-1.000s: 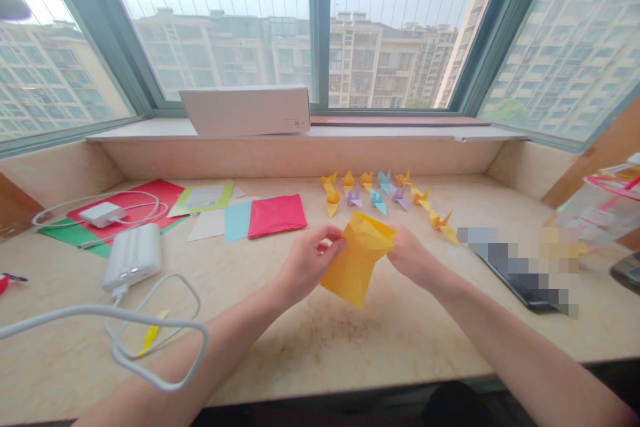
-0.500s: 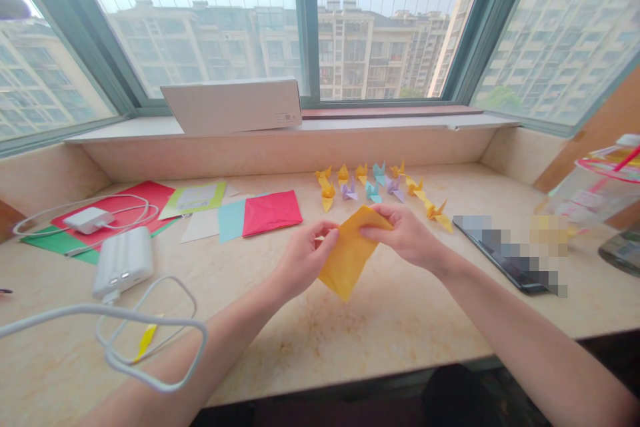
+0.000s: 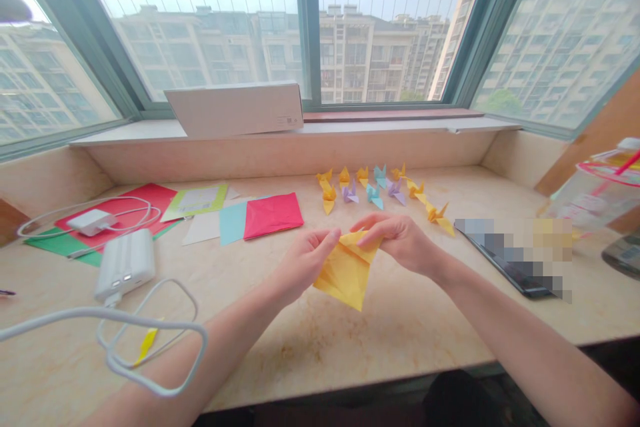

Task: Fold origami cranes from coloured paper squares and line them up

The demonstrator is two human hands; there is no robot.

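Matt yellow paper (image 3: 345, 273), polished stone counter (image 3: 400, 327)

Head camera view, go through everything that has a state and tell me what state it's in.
yellow paper: partly folded, pinched along its top edge.
left hand: closed on the yellow paper.
right hand: closed on the yellow paper.
cranes: folded, standing in a row.
red sheet: flat, unfolded.
power bank: cable plugged in.
box: closed.

yellow paper (image 3: 345, 270) — folded, creased sheet, roughly triangular | held up off the tabletop (image 3: 400, 327), lower point hanging down | top edge pinched between left hand (image 3: 305, 261) and right hand (image 3: 400, 240) — one grip each side
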